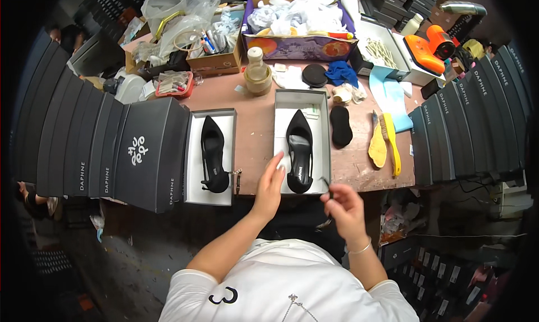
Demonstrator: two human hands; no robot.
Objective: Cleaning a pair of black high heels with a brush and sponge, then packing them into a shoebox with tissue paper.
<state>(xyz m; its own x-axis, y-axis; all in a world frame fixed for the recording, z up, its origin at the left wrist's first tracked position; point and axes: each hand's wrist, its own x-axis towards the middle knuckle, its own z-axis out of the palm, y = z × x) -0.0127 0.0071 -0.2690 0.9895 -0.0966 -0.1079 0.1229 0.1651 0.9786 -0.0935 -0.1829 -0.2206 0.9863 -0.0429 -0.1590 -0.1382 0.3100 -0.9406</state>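
Note:
A black pointed pump [300,153] lies in an open shoebox [320,170] in front of me. My left hand [270,184] is beside its near left side, fingers stretched out and holding nothing; I cannot tell whether they touch the box. My right hand [345,209] is just off the table's front edge, pinching a thin black strap [329,194] whose lower end dangles. Another black pump [213,153] rests in a second open shoebox [194,181] to the left. Next to that box a dark strap with metal bits [238,181] lies at the table edge.
Dark shoeboxes stand in rows at left [149,153] and right [469,125]. Right of the near box lie a black oval pad [341,127] and a yellow brush [391,142]. Behind stand a bottle [256,69], a purple carton [297,48] and an orange tool [429,49].

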